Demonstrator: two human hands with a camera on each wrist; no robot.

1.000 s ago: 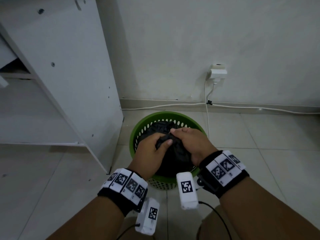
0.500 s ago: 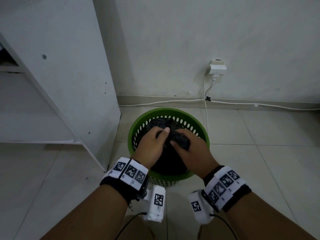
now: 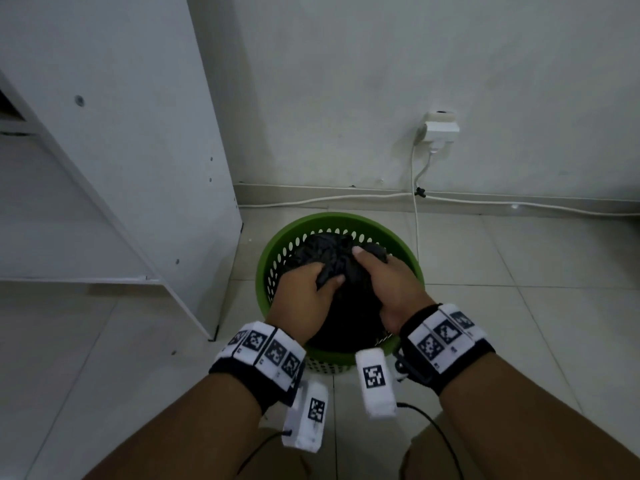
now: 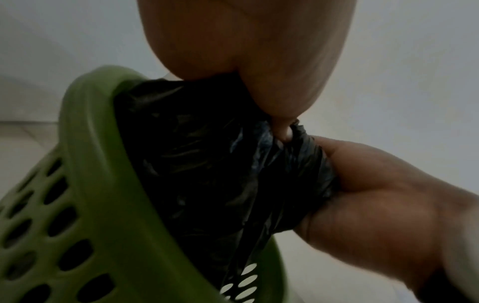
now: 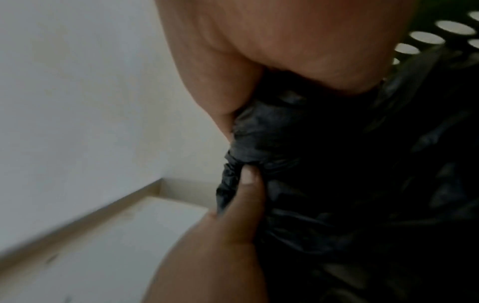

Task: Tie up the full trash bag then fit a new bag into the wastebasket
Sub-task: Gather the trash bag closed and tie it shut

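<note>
A green perforated wastebasket (image 3: 277, 247) stands on the tiled floor near the wall. Inside it sits a black trash bag (image 3: 327, 249) with its top gathered into a crumpled bunch. My left hand (image 3: 303, 291) grips the gathered plastic from the left, thumb on top. My right hand (image 3: 386, 280) grips the same bunch from the right. In the left wrist view, the left hand (image 4: 259, 61) pinches the bag neck (image 4: 293, 164) above the wastebasket rim (image 4: 88, 143), and the right hand (image 4: 376, 194) wraps round it. In the right wrist view, the right hand (image 5: 285, 45) and the left thumb (image 5: 246, 196) hold the bag (image 5: 324, 155).
A white cabinet side (image 3: 138, 133) stands close on the left of the basket. Behind it is the wall with a plugged socket (image 3: 440, 128); white cables (image 3: 346, 199) run along the skirting and down to the floor. Open tile lies to the right.
Both hands have worked round the bag's top, crossing over it and then settling side by side on the bunched neck. The basket stays in place.
</note>
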